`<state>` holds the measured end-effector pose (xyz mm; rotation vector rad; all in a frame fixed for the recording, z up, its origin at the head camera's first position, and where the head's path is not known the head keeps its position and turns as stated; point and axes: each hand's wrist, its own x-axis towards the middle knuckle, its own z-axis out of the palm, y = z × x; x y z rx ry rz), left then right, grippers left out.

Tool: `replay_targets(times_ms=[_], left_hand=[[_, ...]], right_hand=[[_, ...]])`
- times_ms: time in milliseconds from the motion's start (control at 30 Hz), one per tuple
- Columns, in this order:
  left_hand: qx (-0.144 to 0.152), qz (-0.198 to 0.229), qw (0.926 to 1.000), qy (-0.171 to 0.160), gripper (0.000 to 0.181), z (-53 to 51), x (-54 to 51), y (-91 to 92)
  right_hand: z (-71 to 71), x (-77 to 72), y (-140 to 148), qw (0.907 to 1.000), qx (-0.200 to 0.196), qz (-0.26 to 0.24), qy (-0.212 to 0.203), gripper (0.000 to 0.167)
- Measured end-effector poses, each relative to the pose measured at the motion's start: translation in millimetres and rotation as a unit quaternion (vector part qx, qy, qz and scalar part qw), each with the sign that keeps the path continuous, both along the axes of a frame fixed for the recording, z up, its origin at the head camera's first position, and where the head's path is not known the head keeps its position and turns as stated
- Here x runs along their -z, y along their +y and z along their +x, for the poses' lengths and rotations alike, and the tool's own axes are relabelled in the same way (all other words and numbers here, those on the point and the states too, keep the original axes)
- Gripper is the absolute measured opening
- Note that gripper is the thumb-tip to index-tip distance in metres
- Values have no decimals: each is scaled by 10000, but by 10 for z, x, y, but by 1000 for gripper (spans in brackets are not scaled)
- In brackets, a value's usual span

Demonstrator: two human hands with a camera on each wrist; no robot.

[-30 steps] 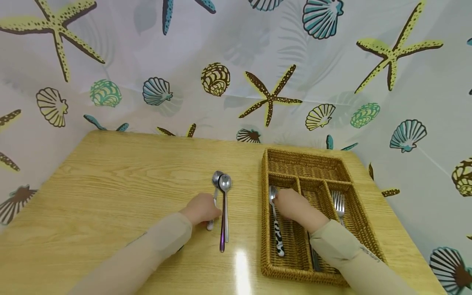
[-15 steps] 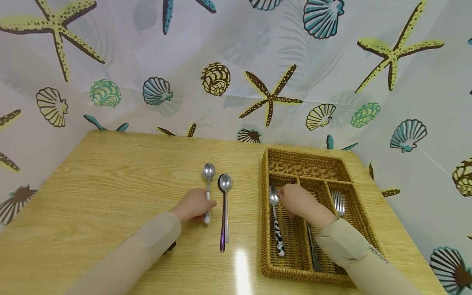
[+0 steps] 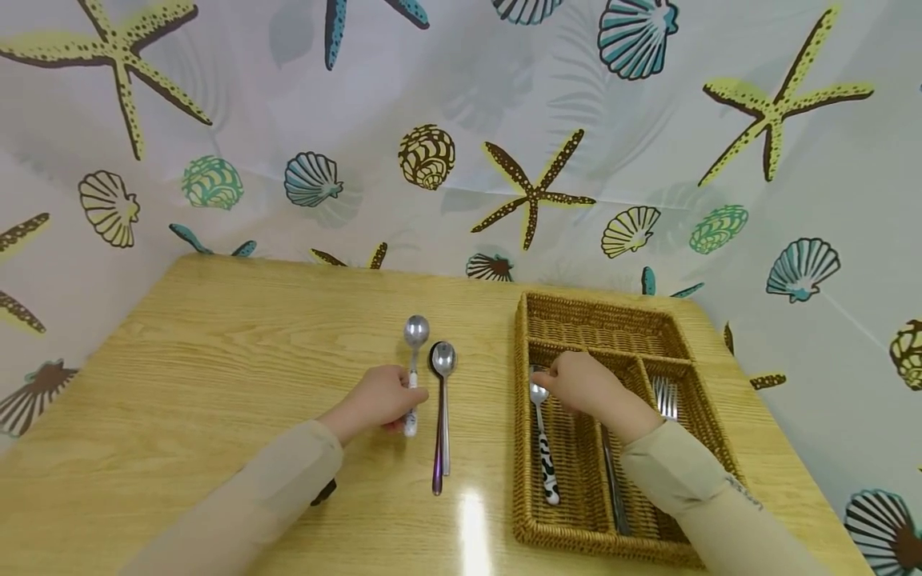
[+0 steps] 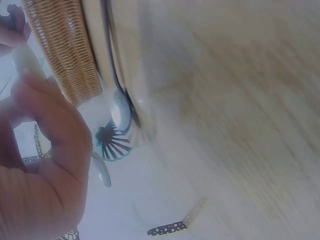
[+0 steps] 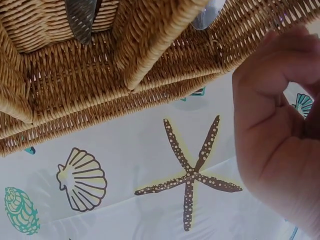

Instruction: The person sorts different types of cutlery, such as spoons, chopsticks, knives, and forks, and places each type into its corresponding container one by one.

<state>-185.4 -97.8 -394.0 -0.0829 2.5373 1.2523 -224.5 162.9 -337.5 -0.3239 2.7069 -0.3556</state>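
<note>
My left hand [image 3: 378, 396] grips the white patterned handle of a spoon [image 3: 415, 330], bowl pointing away; its handle [image 4: 25, 57] shows between the fingers in the left wrist view. Beside it on the table lie a silver spoon [image 3: 443, 360] and a purple-handled spoon [image 3: 437, 472], partly overlapping. My right hand [image 3: 587, 384] is over the wicker basket's left compartment, fingertips at the bowl of a spoon [image 3: 549, 472] with a black-and-white spotted handle. Its fingers [image 5: 272, 75] look curled in the right wrist view; whether they pinch the spoon is unclear.
The divided wicker basket [image 3: 605, 544] stands on the right of the wooden table [image 3: 252, 344]. Dark-handled cutlery [image 3: 615, 488] lies in its middle compartment, forks [image 3: 666, 392] in the right one. A patterned cloth [image 3: 461, 96] hangs behind the table.
My left hand has moved left and away with the white-handled spoon, drawing it apart from the other two spoons. My right hand has shifted slightly at the spotted spoon's bowl.
</note>
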Motion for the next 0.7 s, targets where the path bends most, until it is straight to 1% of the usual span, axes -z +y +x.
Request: replay_targets(times_ms=[100, 200, 433, 600, 700], left_hand=[[2, 33, 10000, 0, 19, 24, -38, 26], [65, 81, 9999, 20, 20, 51, -90, 65], [260, 385, 9989, 20, 22, 120, -204, 191], [448, 545, 9974, 134, 23, 162, -248, 294], [574, 625, 9963, 142, 24, 181, -275, 348]], right_hand=[[-16, -15, -7, 10000, -23, -61, -4, 49], [-27, -21, -24, 9999, -55, -109, 21, 47], [-31, -39, -131, 9997, -163, -142, 113, 51], [-29, -50, -224, 9998, -48, -202, 12, 52], [-26, -59, -262, 9997, 26, -231, -73, 53]])
